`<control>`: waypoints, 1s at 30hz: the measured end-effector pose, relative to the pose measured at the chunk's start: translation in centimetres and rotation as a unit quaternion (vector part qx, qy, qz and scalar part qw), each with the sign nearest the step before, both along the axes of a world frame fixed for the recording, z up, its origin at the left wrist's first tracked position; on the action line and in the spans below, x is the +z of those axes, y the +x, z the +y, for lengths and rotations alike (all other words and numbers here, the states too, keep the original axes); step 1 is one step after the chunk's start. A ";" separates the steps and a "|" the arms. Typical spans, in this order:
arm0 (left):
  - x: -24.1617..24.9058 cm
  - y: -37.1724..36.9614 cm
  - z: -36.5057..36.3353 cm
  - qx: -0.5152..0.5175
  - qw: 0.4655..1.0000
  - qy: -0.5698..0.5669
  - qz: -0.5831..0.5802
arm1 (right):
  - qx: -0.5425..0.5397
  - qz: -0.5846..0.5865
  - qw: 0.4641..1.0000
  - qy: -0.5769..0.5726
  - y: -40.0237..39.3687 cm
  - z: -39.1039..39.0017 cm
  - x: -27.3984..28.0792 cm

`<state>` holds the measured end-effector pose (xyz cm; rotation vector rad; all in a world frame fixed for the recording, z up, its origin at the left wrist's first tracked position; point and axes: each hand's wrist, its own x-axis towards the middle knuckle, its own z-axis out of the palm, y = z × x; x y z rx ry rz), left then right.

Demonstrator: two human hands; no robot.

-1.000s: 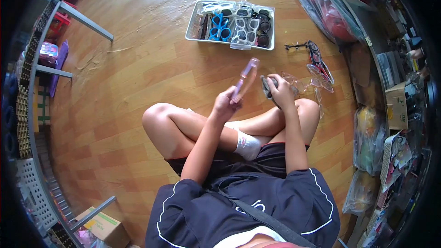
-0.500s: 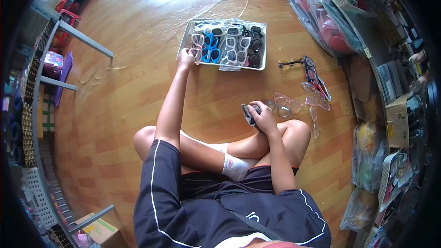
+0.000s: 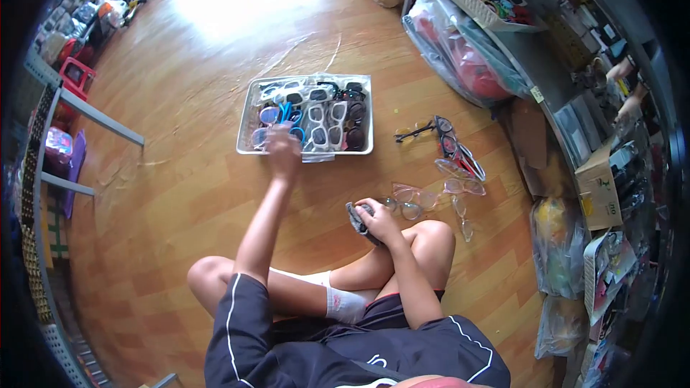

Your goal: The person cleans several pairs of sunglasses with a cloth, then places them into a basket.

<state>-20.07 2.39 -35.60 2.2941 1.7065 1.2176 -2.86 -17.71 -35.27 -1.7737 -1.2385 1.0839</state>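
My left hand [image 3: 284,149] is over the near left part of a white basket [image 3: 248,149] filled with several glasses. It is blurred by motion, so whether its fingers hold anything is unclear. Blue-framed glasses [image 3: 297,136] lie right beside it, and white-framed glasses [image 3: 316,126] sit further right. Above my lap, my right hand [image 3: 377,219] is closed around a dark grey cloth [image 3: 354,217]. Near that hand, clear-lensed glasses [image 3: 411,210] and pink-framed glasses [image 3: 424,195] lie on the wooden floor.
More glasses [image 3: 447,136] lie on the floor to the right. Shelving with bagged goods [image 3: 460,50] and a cardboard box [image 3: 598,188] lines the right side. Another person's hands [image 3: 624,90] show at the far right. A metal rack leg [image 3: 108,121] juts in from the left.
The view has shifted, so the basket and floor glasses appear lower and further left. My left hand has moved from the basket's left edge to over its contents. My right hand still grips the cloth.
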 end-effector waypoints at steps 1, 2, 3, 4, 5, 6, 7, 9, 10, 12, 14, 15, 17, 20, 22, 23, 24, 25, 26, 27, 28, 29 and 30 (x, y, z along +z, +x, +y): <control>-0.2 2.7 -1.9 -0.113 0.991 0.013 0.074 | 0.026 -0.023 0.999 -0.002 0.0 0.1 0.0; -0.4 5.2 -2.8 -0.294 0.954 0.020 0.052 | 0.052 -0.045 0.998 -0.005 -0.2 0.0 -0.1; 2.1 9.2 -5.8 -0.258 0.848 -0.067 0.458 | 0.096 -0.037 0.994 -0.045 -0.4 -0.1 -0.2; -1.2 10.3 -5.9 -0.464 0.876 -0.094 0.090 | 0.140 -0.031 0.986 -0.084 -0.4 -0.2 -0.2; -2.4 12.1 -7.2 -0.480 0.861 -0.101 0.137 | 0.185 -0.115 0.973 -0.082 -0.9 -0.5 1.6; -2.8 13.9 -8.8 -0.494 0.843 -0.108 0.183 | 0.237 -0.144 0.953 -0.122 -1.3 -0.3 1.0; -2.7 15.1 -10.0 -0.513 0.820 -0.118 0.223 | 0.286 -0.196 0.923 -0.168 -1.5 -0.4 1.3; -3.3 16.6 -11.6 -0.547 0.768 -0.133 0.304 | 0.355 -0.254 0.885 -0.160 -1.5 -0.8 -1.3; -5.6 17.1 -12.5 -0.521 0.791 -0.070 0.313 | 0.369 -0.266 0.883 -0.111 -1.4 -1.1 -4.1; -4.4 16.9 -13.2 -0.529 0.780 -0.084 0.322 | 0.376 -0.280 0.881 -0.062 -1.2 -1.2 -7.7; -4.5 15.9 -12.6 -0.524 0.787 -0.085 0.316 | 0.388 -0.263 0.876 -0.113 -1.6 -0.7 -9.5; -4.7 15.0 -12.3 -0.514 0.796 -0.091 0.307 | 0.375 -0.265 0.876 -0.149 -2.6 -0.6 -4.5; -4.3 12.9 -11.3 -0.505 0.816 -0.157 0.234 | 0.377 -0.251 0.886 -0.096 -1.7 -0.4 0.2; -4.8 9.2 -9.8 -0.427 0.862 -0.233 0.142 | 0.335 -0.207 0.910 -0.131 -1.3 -0.4 0.3; -5.2 6.4 -9.2 -0.375 0.885 -0.241 0.136 | 0.310 -0.202 0.925 -0.087 -1.2 -0.8 -0.3; -6.3 5.4 -8.8 -0.350 0.898 -0.257 0.068 | 0.300 -0.217 0.926 -0.080 -1.3 -0.9 -0.4; -6.0 4.7 -8.8 -0.323 0.907 -0.269 -0.002 | 0.301 -0.208 0.928 -0.077 -1.3 -0.9 -0.6; -5.7 3.9 -9.2 -0.285 0.918 -0.277 0.002 | 0.300 -0.210 0.928 -0.072 -1.3 -0.9 -0.6; -5.5 3.3 -9.6 -0.279 0.919 -0.280 0.001 | 0.298 -0.211 0.928 -0.068 -1.4 -0.9 -0.7; -5.3 2.8 -10.2 -0.235 0.932 -0.275 0.011 | 0.291 -0.207 0.932 -0.067 -1.3 -1.0 -0.9; -5.1 2.4 -10.7 -0.190 0.944 -0.270 0.020 | 0.282 -0.194 0.937 -0.067 -1.3 -1.0 -0.9; -4.8 2.1 -11.2 -0.176 0.943 -0.277 0.063 | 0.278 -0.193 0.938 -0.069 -1.3 -1.0 -1.0; -4.8 1.9 -11.9 -0.169 0.943 -0.282 0.062 | 0.275 -0.192 0.940 -0.070 -1.3 -1.0 -1.0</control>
